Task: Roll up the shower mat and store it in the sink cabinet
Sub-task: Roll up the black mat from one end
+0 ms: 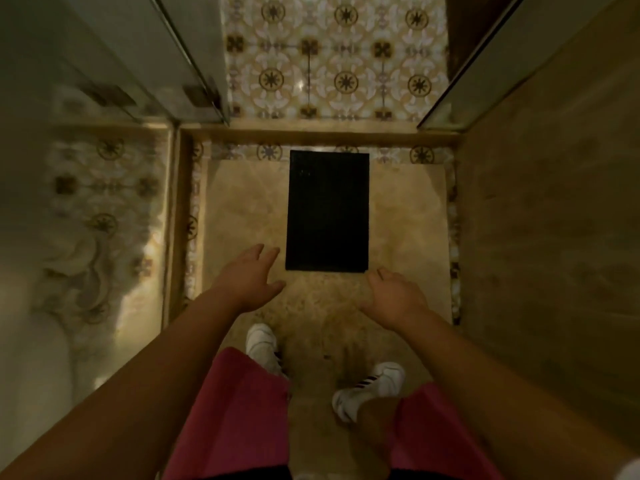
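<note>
Grip, left hand [252,278]: released, fingers spread and reaching forward, holding nothing, just beside the near-left corner of the shower mat [327,210], not touching it.
Grip, right hand [394,295]: released, fingers loosely curled downward, empty, just off the near-right corner of the mat, apart from it.
Mat position: flat on the shower floor [242,209], in the middle between the side borders, far end close to the raised threshold [311,131], near end toward the feet.
Direction from the grips: straight ahead and slightly inward of both hands; near short edge lies between the two hands.
Long axis: running away from the body, from near edge to threshold, so a roll would likely start at the near short edge and travel forward.
Nearer hand: close to even; left fingertips seem a little nearer the mat's corner.
Mat appearance: plain black rectangle, matte, faintly textured, edges straight, no curl or fold visible, fully unrolled.
Stage, as judged: rolling not yet begun; both hands placed to take the near edge.
Sink cabinet: not in view.
Other: white shoes [367,389] and pink shorts [239,417] below the hands.
</note>
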Available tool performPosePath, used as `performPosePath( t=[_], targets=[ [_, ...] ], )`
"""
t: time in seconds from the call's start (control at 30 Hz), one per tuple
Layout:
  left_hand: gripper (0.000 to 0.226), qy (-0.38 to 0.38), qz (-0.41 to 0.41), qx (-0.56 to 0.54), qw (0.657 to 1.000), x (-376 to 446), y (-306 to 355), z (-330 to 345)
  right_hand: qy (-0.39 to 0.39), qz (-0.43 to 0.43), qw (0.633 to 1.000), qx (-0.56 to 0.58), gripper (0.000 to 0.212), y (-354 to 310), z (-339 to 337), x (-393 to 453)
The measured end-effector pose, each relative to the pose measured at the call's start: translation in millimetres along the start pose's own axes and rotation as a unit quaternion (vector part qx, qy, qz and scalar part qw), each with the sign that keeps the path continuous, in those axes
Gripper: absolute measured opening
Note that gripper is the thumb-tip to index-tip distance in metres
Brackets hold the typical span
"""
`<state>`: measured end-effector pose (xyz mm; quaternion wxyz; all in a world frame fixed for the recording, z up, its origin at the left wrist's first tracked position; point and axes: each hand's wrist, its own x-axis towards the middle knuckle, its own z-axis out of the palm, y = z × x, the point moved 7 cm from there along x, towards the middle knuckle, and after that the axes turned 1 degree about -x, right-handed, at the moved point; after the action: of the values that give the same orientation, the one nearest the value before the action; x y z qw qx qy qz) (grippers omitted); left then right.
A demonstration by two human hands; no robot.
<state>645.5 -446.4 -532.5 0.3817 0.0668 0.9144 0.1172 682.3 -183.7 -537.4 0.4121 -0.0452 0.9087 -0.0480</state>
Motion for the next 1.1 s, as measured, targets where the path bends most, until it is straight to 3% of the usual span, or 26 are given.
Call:
performPosePath(
  t=[0.2,0.4,0.5,0.63,0.87,1.1],
  targets=[
    [0.077,0.050,0.039,0.071,0.995,113.2,-21.1,74.8,0.030,-0.016,0.999,-0.004,0.066,26.7,88.7,115.9],
    [0.077,-0.016,0.086,0.180,0.980,235.3,-23.7,175.3,0.041,-0.040,0.998,-0.022,0.059,40.0,174.2,233.5],
    [0.062,-0.002,0.150,0.255,0.955,281.4,-21.1,220.3,0.048,-0.038,0.998,-0.015,0.051,44.6,207.4,281.5],
    [0.051,0.028,0.227,0.317,0.920,306.3,-21.9,257.7,0.079,-0.049,0.995,-0.035,0.043,48.3,230.3,313.1],
    [0.052,-0.008,0.172,0.282,0.944,320.8,-34.0,288.4,0.091,-0.068,0.988,-0.103,0.038,43.8,248.0,327.9],
    [0.037,0.007,0.181,0.251,0.951,326.6,-36.0,287.7,0.094,-0.135,0.967,-0.197,0.043,42.0,243.6,347.8]
  ],
)
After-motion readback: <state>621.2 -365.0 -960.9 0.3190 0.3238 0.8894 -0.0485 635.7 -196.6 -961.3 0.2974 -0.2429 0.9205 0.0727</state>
